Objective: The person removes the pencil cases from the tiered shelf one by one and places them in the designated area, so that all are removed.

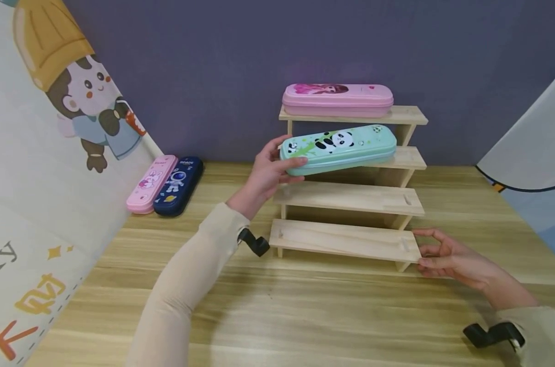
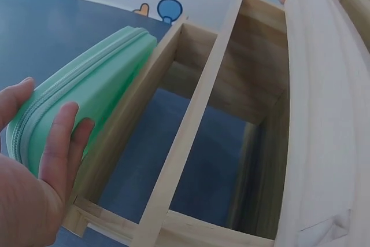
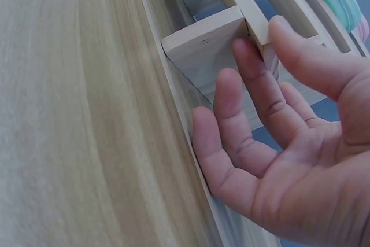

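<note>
The left hand (image 1: 274,165) grips the left end of a green panda pencil case (image 1: 344,148). The case is at the second shelf from the top (image 1: 410,157) of a four-step wooden rack (image 1: 342,199), set at a slant to it; from here I cannot tell whether the two touch. The right hand (image 1: 449,260) pinches the right end of the bottom shelf (image 1: 342,238) between thumb and fingers. The hands are well apart. A pink doll-print case (image 1: 337,102) rests on the top shelf (image 1: 408,114). On the desk (image 1: 328,311), left of the rack, a pink rabbit case (image 1: 152,183) and a navy astronaut case (image 1: 178,186) lie side by side.
</note>
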### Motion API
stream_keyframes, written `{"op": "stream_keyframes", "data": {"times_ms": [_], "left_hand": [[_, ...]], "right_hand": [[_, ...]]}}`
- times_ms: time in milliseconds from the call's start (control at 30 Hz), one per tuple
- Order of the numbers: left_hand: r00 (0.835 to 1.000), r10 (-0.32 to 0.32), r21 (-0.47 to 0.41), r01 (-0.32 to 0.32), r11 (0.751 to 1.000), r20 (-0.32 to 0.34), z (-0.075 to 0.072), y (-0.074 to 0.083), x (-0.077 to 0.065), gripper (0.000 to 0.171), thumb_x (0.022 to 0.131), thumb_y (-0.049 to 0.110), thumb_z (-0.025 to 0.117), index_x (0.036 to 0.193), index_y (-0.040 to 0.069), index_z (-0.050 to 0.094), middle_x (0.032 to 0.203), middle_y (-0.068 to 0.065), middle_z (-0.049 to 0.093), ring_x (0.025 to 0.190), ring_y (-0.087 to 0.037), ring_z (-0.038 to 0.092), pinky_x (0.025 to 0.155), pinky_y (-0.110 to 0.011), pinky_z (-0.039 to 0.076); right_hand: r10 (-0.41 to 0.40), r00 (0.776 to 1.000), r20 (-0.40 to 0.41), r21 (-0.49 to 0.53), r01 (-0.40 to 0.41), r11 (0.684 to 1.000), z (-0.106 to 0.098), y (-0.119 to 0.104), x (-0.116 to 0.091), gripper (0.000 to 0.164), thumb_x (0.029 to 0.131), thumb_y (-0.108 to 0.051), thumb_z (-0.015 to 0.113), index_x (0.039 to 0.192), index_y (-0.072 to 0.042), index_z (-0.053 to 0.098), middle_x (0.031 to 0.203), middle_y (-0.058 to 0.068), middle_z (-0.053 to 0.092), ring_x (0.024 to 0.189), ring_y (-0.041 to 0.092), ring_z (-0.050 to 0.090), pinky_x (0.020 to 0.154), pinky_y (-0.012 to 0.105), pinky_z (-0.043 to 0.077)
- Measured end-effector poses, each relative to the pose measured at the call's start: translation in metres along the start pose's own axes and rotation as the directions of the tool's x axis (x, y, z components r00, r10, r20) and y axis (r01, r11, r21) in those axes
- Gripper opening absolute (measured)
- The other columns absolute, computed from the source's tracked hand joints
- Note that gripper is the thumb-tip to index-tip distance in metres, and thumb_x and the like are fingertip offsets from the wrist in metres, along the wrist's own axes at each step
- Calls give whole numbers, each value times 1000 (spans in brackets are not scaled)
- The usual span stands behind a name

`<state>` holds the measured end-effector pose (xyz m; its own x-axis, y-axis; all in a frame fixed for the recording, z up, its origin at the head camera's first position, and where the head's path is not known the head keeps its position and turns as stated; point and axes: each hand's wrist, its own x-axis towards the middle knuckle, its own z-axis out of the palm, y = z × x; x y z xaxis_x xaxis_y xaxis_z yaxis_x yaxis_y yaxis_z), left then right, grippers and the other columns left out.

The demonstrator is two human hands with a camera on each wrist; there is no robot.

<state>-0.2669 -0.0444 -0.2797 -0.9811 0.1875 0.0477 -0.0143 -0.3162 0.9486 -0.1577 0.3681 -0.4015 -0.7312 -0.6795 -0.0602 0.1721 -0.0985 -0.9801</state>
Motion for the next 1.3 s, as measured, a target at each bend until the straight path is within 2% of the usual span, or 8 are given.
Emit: {"op": "stream_keyframes", "data": {"times_ms": [300, 567, 800, 1033, 1300], "left_hand": [[1000, 7, 15, -7, 1000, -28, -8, -3, -18, 67, 83, -11, 73, 141, 14, 50, 122, -12, 43, 88, -25, 62, 66, -37, 63], [997, 56, -16, -57, 998, -49, -21, -4, -29, 68, 82, -15, 70, 142, 8, 46, 118, -11, 39, 91, -27, 59, 65, -38, 63], [994, 75, 7, -74, 997, -74, -33, -2, -41, 70, 80, -16, 71, 140, 8, 45, 118, -11, 39, 94, -27, 58, 63, -38, 63], [991, 115, -10, -116, 993, -75, -54, -1, -60, 70, 81, -16, 68, 141, 7, 41, 121, -11, 38, 94, -26, 59, 63, -39, 63], [983, 162, -47, -167, 985, -91, -77, -5, -75, 65, 78, -21, 62, 130, 15, 46, 117, -9, 39, 84, -21, 63, 57, -34, 63]], "right_hand": [[-9, 1000, 2, -8, 9, 1000, 0, 0, 0, 62, 101, 13, 41, 141, -34, 41, 111, 4, 66, 95, 19, 67, 83, 36, 60], [-7, 1000, 2, -10, 7, 1000, 0, 0, -2, 61, 101, 13, 41, 141, -33, 41, 112, 4, 66, 96, 19, 67, 83, 36, 60], [-5, 1000, -5, -15, 5, 1000, 0, -1, -3, 61, 101, 13, 41, 141, -33, 41, 112, 3, 66, 95, 18, 67, 83, 36, 60], [9, 1000, -22, -33, -10, 999, 2, -2, 0, 60, 101, 12, 42, 139, -34, 41, 112, 4, 65, 95, 19, 66, 83, 36, 60], [13, 1000, -28, -16, -13, 1000, 0, 0, 0, 60, 100, 12, 43, 139, -34, 42, 112, 4, 66, 94, 18, 67, 82, 36, 61]]}}
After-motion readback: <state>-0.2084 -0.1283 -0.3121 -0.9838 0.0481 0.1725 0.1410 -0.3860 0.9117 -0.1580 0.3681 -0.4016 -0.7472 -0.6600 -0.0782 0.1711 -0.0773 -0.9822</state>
